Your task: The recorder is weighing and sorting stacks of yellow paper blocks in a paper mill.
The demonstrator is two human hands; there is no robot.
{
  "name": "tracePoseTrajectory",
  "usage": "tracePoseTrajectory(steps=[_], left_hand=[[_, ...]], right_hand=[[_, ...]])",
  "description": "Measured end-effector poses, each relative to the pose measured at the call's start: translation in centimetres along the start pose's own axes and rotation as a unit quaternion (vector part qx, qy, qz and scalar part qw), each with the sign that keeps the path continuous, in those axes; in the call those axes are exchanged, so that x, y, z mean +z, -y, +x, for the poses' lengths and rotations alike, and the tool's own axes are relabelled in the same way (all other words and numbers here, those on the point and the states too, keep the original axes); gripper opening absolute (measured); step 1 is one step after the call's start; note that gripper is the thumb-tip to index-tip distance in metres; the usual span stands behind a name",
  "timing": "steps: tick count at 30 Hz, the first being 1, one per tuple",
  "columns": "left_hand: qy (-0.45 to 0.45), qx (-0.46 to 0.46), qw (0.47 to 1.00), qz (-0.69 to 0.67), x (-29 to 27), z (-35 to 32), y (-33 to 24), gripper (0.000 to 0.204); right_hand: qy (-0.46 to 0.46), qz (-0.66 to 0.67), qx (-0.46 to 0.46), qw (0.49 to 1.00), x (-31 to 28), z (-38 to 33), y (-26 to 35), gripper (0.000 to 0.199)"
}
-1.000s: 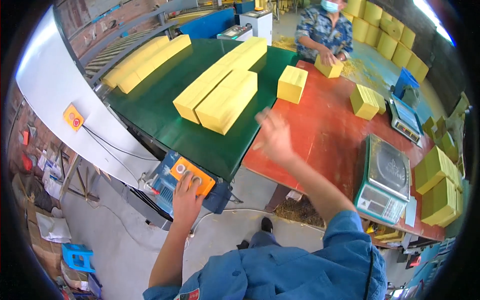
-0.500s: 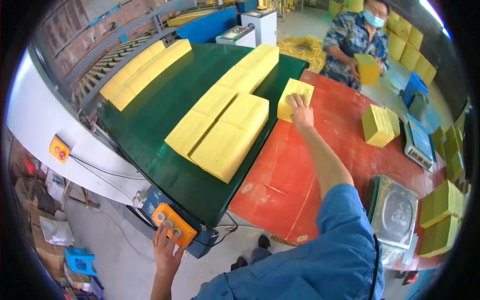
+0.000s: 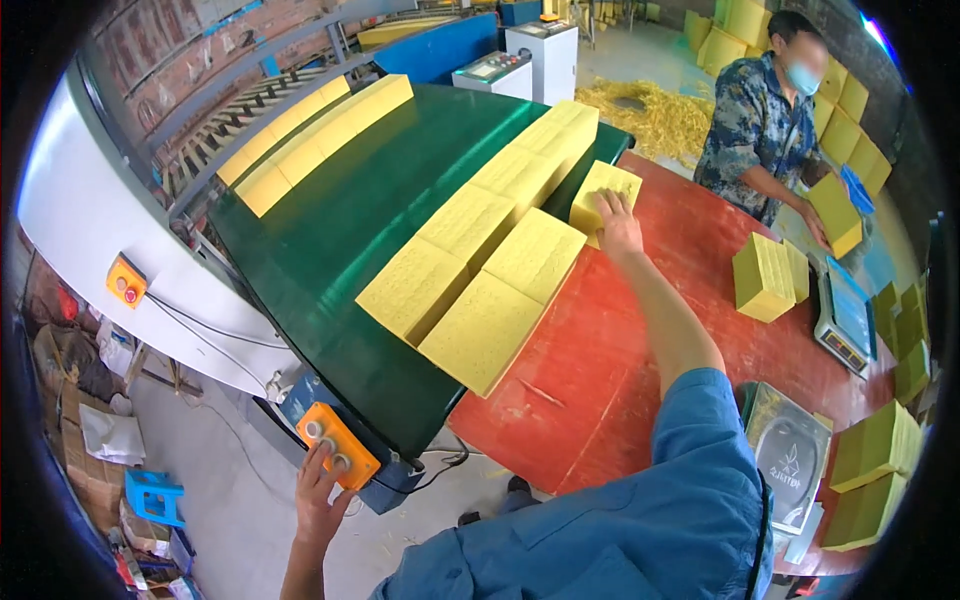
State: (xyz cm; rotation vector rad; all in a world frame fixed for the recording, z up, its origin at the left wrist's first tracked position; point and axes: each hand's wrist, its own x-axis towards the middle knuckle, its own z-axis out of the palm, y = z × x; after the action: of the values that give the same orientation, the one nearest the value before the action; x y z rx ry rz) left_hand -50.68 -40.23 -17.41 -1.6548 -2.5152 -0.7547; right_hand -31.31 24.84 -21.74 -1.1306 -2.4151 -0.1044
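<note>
My left hand (image 3: pixel 322 492) reaches to an orange control box (image 3: pixel 352 455) with round grey buttons, its fingers apart and touching the box near the buttons. My right hand (image 3: pixel 620 226) lies with outstretched fingers on top of a yellow paper block (image 3: pixel 592 204), where the green conveyor belt (image 3: pixel 330 250) meets the red table (image 3: pixel 690 235). Left of that block, a long row of yellow blocks (image 3: pixel 462 228) runs across the belt. Alongside it, a shorter row of yellow blocks (image 3: pixel 483 325) overhangs the belt's edge toward the red table.
Across the table a masked person (image 3: pixel 765 130) holds a yellow block (image 3: pixel 836 215) beside a scale (image 3: pixel 843 318). Another scale with a metal plate (image 3: pixel 790 455) stands near my right elbow, by stacked yellow blocks (image 3: pixel 872 445). A white machine (image 3: pixel 130 225) flanks the belt's left side.
The yellow rows on the belt have shifted right and toward me, the shorter one now over the table's edge. The other person has moved their block toward the scale. Both my hands keep their places.
</note>
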Motion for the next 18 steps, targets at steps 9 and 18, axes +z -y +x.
tracePoseTrajectory(steps=[9,18], left_hand=[[-0.003,0.019,1.0,0.022,0.0,-0.5,0.8,0.058],[-0.003,0.067,0.997,0.035,-0.5,-0.3,1.3,0.053]], right_hand=[[-0.021,0.109,-0.042,0.993,-3.0,-1.9,-2.4,0.06],[-0.05,0.116,0.065,0.99,-8.5,-8.4,-0.6,0.053]])
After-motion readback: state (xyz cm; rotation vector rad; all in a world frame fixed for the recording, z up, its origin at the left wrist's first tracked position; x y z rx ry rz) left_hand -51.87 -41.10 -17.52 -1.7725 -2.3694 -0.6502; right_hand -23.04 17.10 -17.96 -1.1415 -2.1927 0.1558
